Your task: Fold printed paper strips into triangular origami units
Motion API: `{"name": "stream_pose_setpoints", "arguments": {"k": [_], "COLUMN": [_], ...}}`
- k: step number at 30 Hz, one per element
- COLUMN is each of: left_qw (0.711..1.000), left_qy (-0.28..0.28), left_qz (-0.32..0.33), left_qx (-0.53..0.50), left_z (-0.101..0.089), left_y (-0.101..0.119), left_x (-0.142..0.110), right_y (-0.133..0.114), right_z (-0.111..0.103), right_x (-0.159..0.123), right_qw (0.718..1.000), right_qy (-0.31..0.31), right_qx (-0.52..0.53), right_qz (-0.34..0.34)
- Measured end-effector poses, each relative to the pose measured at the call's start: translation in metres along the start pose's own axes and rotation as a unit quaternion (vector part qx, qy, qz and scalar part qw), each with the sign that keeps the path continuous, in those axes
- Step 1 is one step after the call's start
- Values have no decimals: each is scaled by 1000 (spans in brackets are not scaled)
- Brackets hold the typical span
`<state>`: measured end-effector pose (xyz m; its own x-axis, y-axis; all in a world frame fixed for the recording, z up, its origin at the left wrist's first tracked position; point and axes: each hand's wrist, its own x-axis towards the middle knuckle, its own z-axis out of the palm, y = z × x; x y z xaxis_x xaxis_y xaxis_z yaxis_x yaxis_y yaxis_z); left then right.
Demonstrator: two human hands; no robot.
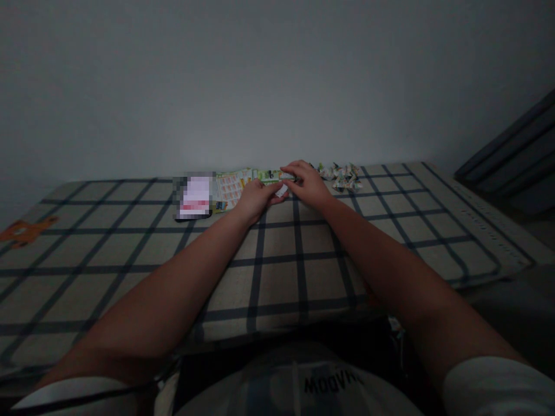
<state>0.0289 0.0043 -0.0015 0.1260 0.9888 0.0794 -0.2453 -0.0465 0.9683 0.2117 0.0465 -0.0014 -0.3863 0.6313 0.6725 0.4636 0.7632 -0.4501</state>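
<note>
Both arms reach forward over a checked cloth (277, 271). My left hand (256, 198) and my right hand (306, 180) meet near the far edge, fingers pinched together on a narrow strip of printed paper (277, 176) with a white end. The strip lies just in front of a printed green and orange sheet (232, 186). To the right of my right hand sits a small heap of folded paper pieces (344, 176).
A dark phone with a lit screen (193, 197) lies left of the printed sheet. An orange shape (23, 230) shows on the cloth at the far left. A plain wall rises behind. Dark furniture (511, 159) stands at the right.
</note>
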Motion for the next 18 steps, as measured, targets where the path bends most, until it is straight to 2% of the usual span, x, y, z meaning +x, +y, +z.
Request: {"name": "stream_pose_setpoints", "arguments": {"k": [5,10,14,18], "left_qw": [988,948,917,923], "left_qy": [72,138,176,167], "left_qz": [92,192,174,141], "left_qx": [96,212,313,318], "left_z": [1,-10,-18,-19], "left_y": [3,11,9,4], "left_x": [-3,0,1,2], "right_y": [-5,-8,-4,1], "right_z": [-2,1,5,7], "right_x": [0,0,-2,-2], "right_qw": [1000,1000,999,998], "right_qy": [-3,-18,-48,-62], "right_qx": [7,15,16,8], "right_qz": [-4,-12,-14,-13]}}
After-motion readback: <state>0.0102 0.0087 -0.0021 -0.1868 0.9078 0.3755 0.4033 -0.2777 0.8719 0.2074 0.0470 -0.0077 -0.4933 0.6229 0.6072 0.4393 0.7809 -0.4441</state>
